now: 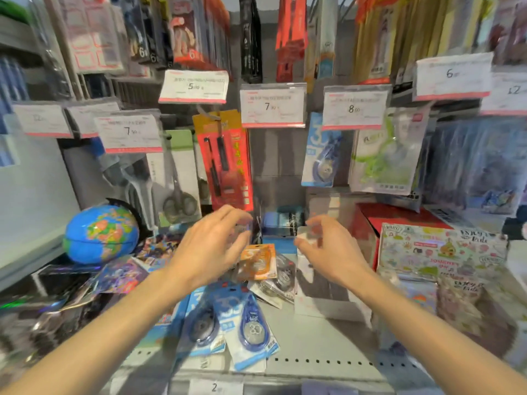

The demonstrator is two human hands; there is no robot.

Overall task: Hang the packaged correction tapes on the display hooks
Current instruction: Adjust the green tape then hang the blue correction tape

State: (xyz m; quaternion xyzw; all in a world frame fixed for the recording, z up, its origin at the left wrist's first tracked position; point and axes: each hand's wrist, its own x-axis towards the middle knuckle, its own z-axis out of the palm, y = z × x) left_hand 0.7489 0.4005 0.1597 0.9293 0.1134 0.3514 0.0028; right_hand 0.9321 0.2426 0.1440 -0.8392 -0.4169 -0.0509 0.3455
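Head view, motion-blurred. Both bare hands are out over the grey metal shelf (328, 337), level with each other, well apart.

Left hand (212, 246) — fingers curled loosely, spread, palm down. Nothing clearly held; whether the fingertips pinch something at the blurred spot near the orange pack, I cannot tell.

Right hand (328, 246) — thumb and fingers drawn together in a narrow pinch around a small pale clear-looking piece (306, 236); too blurred to say what it is.

Correction tapes: two blue-and-white carded packs with blue teardrop dispensers (251, 329) lie flat on the shelf below the left forearm, overlapping. An orange carded pack (259, 262) lies between the hands, just under the left fingertips, partly on a clear pack with a dark dispenser (278, 283). One blue carded correction tape (322, 155) hangs on a hook under the white "8" price tag (355, 109), next to a green-and-white hanging pack (382, 158).

The hook space under the white "7" price tag (272, 105) shows bare back panel.

Left of the hands — a blue globe (99, 233) on the shelf, carded scissors (179, 181) and a red carded pen pack (225, 161) hanging above.
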